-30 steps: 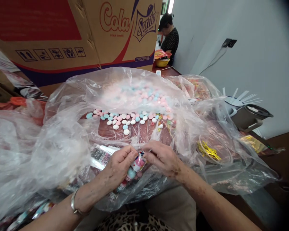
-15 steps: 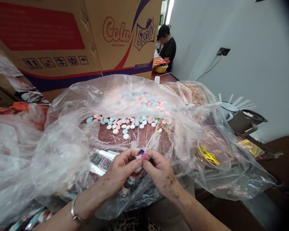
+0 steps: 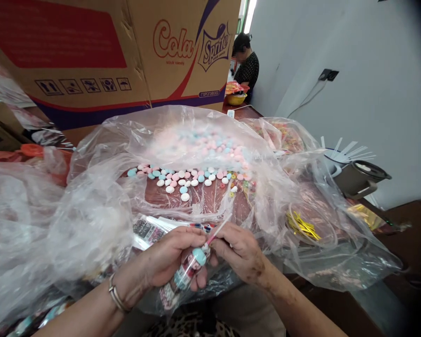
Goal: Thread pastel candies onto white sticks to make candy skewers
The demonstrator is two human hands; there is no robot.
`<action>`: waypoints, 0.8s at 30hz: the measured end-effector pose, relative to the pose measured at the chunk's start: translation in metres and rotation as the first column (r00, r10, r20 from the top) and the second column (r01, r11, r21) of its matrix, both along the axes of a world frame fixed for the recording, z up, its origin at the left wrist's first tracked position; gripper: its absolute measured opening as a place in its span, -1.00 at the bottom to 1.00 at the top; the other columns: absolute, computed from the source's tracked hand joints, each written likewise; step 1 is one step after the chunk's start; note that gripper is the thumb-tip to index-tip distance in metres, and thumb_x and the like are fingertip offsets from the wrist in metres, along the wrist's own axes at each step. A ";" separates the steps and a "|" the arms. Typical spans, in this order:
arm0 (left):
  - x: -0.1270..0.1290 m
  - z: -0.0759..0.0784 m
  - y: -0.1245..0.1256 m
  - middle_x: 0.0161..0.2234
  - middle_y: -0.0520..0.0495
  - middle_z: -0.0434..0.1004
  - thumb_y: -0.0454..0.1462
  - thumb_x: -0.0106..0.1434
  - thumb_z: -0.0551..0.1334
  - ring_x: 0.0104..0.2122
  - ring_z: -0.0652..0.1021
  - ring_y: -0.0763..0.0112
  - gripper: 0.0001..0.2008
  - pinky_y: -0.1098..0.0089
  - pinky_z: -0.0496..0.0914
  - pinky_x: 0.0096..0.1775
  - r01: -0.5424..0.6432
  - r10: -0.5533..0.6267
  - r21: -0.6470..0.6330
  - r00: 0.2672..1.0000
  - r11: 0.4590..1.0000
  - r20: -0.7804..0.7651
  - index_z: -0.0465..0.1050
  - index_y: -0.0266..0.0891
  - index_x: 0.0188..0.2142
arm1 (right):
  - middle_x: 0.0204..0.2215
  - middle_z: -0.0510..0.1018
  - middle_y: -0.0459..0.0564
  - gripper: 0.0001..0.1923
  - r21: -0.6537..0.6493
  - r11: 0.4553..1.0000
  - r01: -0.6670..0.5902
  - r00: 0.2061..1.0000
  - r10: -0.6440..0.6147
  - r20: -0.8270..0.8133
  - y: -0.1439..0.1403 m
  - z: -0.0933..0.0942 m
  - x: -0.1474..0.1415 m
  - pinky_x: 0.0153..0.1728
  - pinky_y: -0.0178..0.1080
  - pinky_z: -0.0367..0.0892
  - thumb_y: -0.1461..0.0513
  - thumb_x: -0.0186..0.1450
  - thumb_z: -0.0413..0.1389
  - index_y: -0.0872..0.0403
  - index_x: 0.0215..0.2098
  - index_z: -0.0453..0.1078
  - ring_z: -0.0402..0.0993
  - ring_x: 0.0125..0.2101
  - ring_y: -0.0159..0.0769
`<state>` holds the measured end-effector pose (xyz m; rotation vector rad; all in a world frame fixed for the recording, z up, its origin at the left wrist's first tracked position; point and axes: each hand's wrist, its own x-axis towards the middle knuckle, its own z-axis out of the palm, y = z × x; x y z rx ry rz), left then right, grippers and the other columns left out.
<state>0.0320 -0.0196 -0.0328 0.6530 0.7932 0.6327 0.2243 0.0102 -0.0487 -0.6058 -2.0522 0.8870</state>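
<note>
Since the earlier frame, the small candy packet (image 3: 185,276) had been lowered and tipped toward the lap, and a thin stick (image 3: 218,230) had come into view above it. The packet was clasped in the left hand (image 3: 168,260); its neck and the stick were pinched by the right hand (image 3: 240,252). Filling appeared done and closing unfinished. Loose pastel candies (image 3: 182,180) lay beyond on the clear plastic sheet (image 3: 91,206).

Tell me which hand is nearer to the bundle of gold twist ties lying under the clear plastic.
Right. The right hand is just left of the gold twist ties, pinching a thin white stick. The left hand is farther left, gripping the narrow candy packet.
</note>
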 end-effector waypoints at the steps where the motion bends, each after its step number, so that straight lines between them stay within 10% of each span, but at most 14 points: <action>1: -0.001 0.000 0.000 -0.44 -0.22 0.65 -0.11 0.14 0.35 -0.68 0.54 0.40 -0.69 0.52 0.37 -0.68 0.021 -0.022 0.016 1.000 1.000 0.017 0.57 -0.37 -0.34 | -0.41 0.55 -0.08 -0.82 0.040 0.999 0.024 1.000 -0.024 0.002 -0.001 0.001 0.000 -0.28 -0.35 0.37 0.30 0.43 0.04 0.06 -0.27 0.48 0.47 -0.37 -0.38; 8: -0.007 0.000 0.002 -0.56 -0.05 0.49 -0.03 0.10 0.44 -0.69 0.40 0.59 -0.61 0.60 0.22 -0.65 0.085 -0.081 0.045 0.993 0.995 -0.080 0.50 -0.35 -0.44 | -0.55 0.54 -0.15 -0.76 -0.180 0.970 0.164 0.986 -0.166 0.004 -0.012 -0.005 -0.008 -0.42 -0.39 0.37 0.33 0.41 0.00 0.06 -0.39 0.40 0.48 -0.51 -0.41; 12: -0.006 0.002 0.002 -0.58 0.02 0.44 0.03 0.12 0.41 -0.68 0.35 0.58 -0.57 0.56 0.18 -0.63 0.034 -0.013 0.108 0.983 0.994 -0.185 0.45 -0.30 -0.49 | -0.36 0.60 0.00 -0.81 0.350 0.858 0.375 0.912 -0.409 0.024 -0.015 -0.006 -0.002 -0.28 -0.27 0.40 0.33 0.44 0.00 0.11 -0.15 0.46 0.51 -0.35 -0.30; 16: -0.003 0.007 -0.002 -0.58 0.04 0.42 0.05 0.13 0.38 -0.65 0.31 0.52 -0.60 0.51 0.17 -0.60 0.095 -0.061 0.124 0.965 0.988 -0.255 0.43 -0.24 -0.50 | -0.02 0.60 0.12 -0.63 0.734 0.670 0.110 0.905 -0.373 0.205 -0.021 0.002 0.008 0.17 -0.03 0.16 0.29 0.53 -0.17 0.17 0.13 0.39 0.40 0.02 -0.12; 21: 0.002 0.007 -0.006 -0.59 0.06 0.38 -0.02 0.25 0.28 -0.60 0.33 0.44 -0.65 0.48 0.21 -0.54 0.286 -0.185 0.195 0.890 0.938 -0.416 0.42 -0.19 -0.53 | -0.30 0.58 0.08 -0.66 0.728 0.680 -0.092 0.892 -0.269 0.363 -0.021 0.006 0.014 0.15 0.00 0.15 0.36 0.48 -0.15 0.23 -0.12 0.48 0.36 -0.21 -0.15; 24: 0.009 0.005 -0.008 -0.53 0.01 0.52 -0.15 0.19 0.36 -0.51 0.44 0.34 -0.80 0.46 0.29 -0.43 0.214 0.037 0.420 0.857 0.882 -0.514 0.52 -0.16 -0.51 | -0.48 0.48 -0.01 -0.73 0.663 0.744 -0.088 0.845 -0.296 0.444 -0.019 0.004 0.014 -0.15 -0.06 0.25 0.33 0.41 -0.05 0.12 -0.39 0.41 0.28 -0.37 -0.21</action>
